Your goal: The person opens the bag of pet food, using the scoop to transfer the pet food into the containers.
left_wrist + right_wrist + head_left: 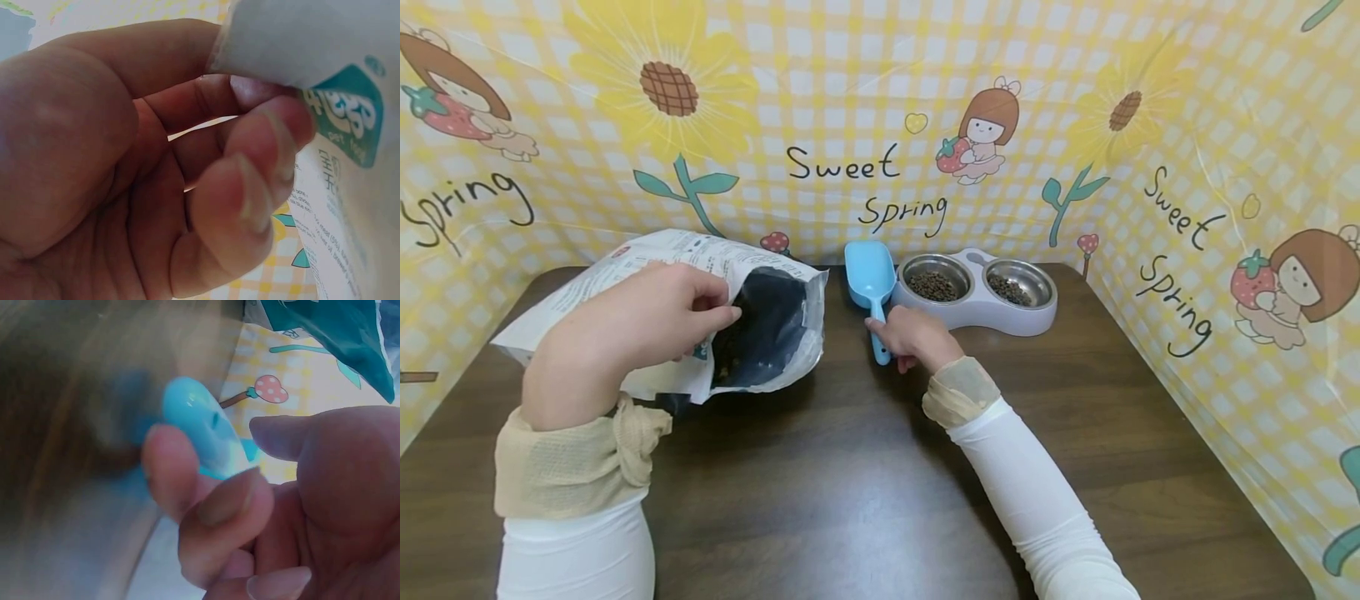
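Note:
A white pet-food bag (647, 250) lies on its side at the left, its dark mouth facing right with some kibble inside. My left hand (625, 329) pinches the upper edge of the bag's opening; in the left wrist view the fingers (244, 187) curl beside the teal label. A light-blue scoop (871, 271) rests on the table, its bowl pointing away from me. My right hand (917, 337) is at its handle, with the thumb on one side and curled fingers (228, 506) on the other. The scoop's bowl looks empty.
Just right of the scoop stands a double pet bowl (973, 317) with a pale base and two steel dishes, both holding brown kibble. A yellow checked cloth (850, 100) hangs behind and along the sides of the dark wooden table (820, 500).

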`<state>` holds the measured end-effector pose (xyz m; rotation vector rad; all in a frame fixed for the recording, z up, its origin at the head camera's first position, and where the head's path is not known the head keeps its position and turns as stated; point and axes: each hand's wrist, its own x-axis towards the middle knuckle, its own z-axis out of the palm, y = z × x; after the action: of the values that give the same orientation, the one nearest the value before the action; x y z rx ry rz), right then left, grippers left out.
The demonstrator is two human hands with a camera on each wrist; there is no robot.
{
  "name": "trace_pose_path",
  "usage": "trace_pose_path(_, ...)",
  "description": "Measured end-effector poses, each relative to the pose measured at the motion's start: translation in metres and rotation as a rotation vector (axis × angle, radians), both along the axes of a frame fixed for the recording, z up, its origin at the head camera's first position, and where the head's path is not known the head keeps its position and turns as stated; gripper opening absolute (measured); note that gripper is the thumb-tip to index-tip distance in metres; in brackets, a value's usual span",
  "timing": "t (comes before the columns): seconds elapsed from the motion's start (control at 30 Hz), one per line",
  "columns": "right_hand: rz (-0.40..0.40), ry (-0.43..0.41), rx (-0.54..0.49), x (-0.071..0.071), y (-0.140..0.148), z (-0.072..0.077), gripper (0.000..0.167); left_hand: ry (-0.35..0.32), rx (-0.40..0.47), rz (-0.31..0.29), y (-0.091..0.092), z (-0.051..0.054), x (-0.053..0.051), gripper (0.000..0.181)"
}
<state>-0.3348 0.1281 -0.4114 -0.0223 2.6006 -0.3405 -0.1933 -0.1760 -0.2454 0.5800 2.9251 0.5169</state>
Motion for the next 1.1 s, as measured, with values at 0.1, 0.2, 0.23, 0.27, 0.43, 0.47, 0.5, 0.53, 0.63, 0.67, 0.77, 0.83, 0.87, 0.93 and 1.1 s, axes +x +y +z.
trace_pose_path(0.1, 0.015, 0.028, 0.000, 0.014, 0.002, 0.017, 0.063, 0.002, 0.000, -0.001, 0.000, 0.000, 0.000, 0.038)
trace_pose_path(0.2, 0.049, 0.099, -0.001, 0.038, 0.002, 0.050, 0.057, 0.006, 0.001, -0.001, -0.002, -0.001, 0.001, 0.038)
trace_pose_path(0.23, 0.062, 0.126, -0.004, 0.046, 0.002, 0.062, 0.056, 0.007, 0.001, 0.000, -0.002, -0.001, 0.001, 0.038)
trace_pose_path(0.27, 0.069, 0.149, -0.011, 0.053, 0.002, 0.075, 0.055, 0.007, 0.002, -0.001, -0.003, -0.001, 0.001, 0.038)
trace_pose_path(0.43, 0.133, 0.227, -0.127, 0.066, 0.010, 0.121, 0.058, 0.009, 0.008, -0.007, -0.003, -0.001, 0.002, 0.039)
trace_pose_path(0.47, 0.144, 0.228, -0.167, 0.066, 0.011, 0.127, 0.057, 0.011, 0.009, -0.009, -0.002, -0.001, 0.002, 0.039)
trace_pose_path(0.5, 0.159, 0.224, -0.207, 0.066, 0.011, 0.133, 0.056, 0.012, 0.009, -0.009, -0.002, 0.000, 0.002, 0.040)
trace_pose_path(0.53, 0.174, 0.216, -0.250, 0.065, 0.010, 0.137, 0.055, 0.017, 0.009, -0.008, -0.001, 0.000, 0.002, 0.040)
trace_pose_path(0.63, 0.228, 0.167, -0.343, 0.061, 0.002, 0.139, 0.051, 0.009, 0.012, -0.001, -0.002, -0.001, 0.003, 0.040)
trace_pose_path(0.67, 0.244, 0.137, -0.359, 0.059, -0.002, 0.137, 0.051, 0.003, 0.015, 0.001, -0.002, -0.001, 0.003, 0.040)
trace_pose_path(0.77, 0.295, 0.041, -0.369, 0.053, -0.016, 0.128, 0.051, -0.012, 0.027, 0.002, -0.002, -0.001, 0.004, 0.039)
trace_pose_path(0.83, 0.339, -0.016, -0.371, 0.050, -0.026, 0.121, 0.053, -0.010, 0.031, 0.003, -0.001, 0.000, 0.004, 0.039)
trace_pose_path(0.87, 0.370, -0.042, -0.370, 0.048, -0.031, 0.118, 0.054, -0.007, 0.032, 0.005, -0.001, 0.000, 0.004, 0.039)
trace_pose_path(0.93, 0.427, -0.082, -0.379, 0.044, -0.040, 0.112, 0.056, 0.002, 0.028, 0.007, -0.003, 0.002, 0.003, 0.038)
trace_pose_path(1.1, 0.498, -0.154, -0.424, 0.038, -0.050, 0.098, 0.051, 0.015, 0.028, 0.001, -0.005, 0.002, 0.003, 0.038)
